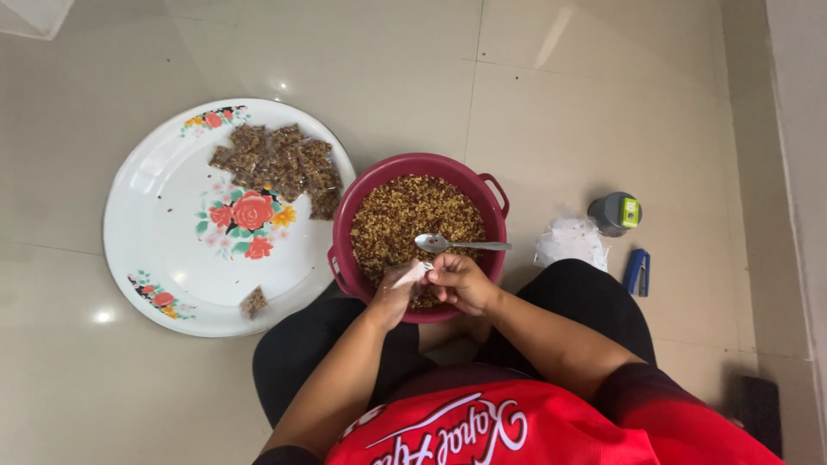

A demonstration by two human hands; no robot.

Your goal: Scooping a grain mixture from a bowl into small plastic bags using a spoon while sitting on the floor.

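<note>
A dark red plastic basin full of a brown nut-and-grain mix sits on the floor in front of me. A metal spoon lies on the mix, its handle resting toward the right rim. Over the near rim my left hand and my right hand meet and both pinch a small clear plastic bag. To the left, a big white round tray with red flower prints carries a pile of filled small packets and one lone packet.
On the floor at the right lie a heap of empty clear bags, a grey canister with a green label and a blue stapler. My legs in black trousers flank the basin. A wall runs along the right edge.
</note>
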